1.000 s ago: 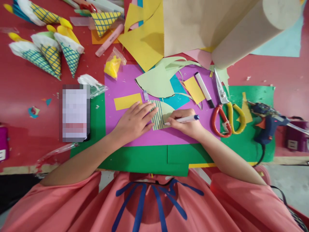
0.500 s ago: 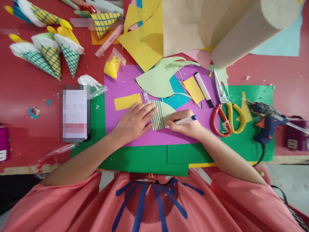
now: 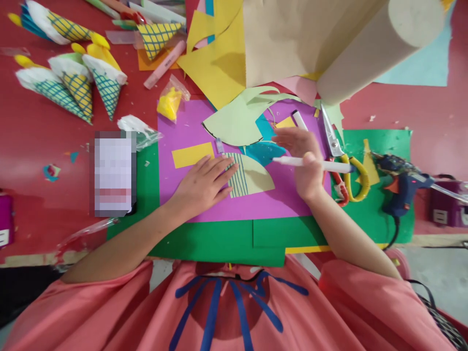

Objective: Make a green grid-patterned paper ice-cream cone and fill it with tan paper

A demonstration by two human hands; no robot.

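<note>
My left hand (image 3: pixel 205 183) lies flat with its fingers stretched over the left part of a pale green paper piece (image 3: pixel 258 175), which has a curved edge. Several dark parallel lines run across that paper beside my fingertips. Raised to the right of the paper, my right hand (image 3: pixel 305 163) holds a white marker (image 3: pixel 292 161) against the thumb, its tip pointing left and its other fingers extended. Under both hands is a purple sheet (image 3: pixel 204 210). A larger pale green cut piece (image 3: pixel 234 124) with a black-marked edge lies just beyond, by blue paper (image 3: pixel 261 152).
Scissors (image 3: pixel 334 144) with red and yellow handles lie at the right, partly behind my right hand. Farther right is a blue glue gun (image 3: pixel 405 192). A brown paper roll (image 3: pixel 376 48) stands at the back. Decorated paper cones (image 3: pixel 106 87) and a blurred-out phone-like object (image 3: pixel 113 175) are at left.
My right hand has lifted off the striped paper and moved up and right with the marker, now partly covering the scissors. My left hand has stayed in place.
</note>
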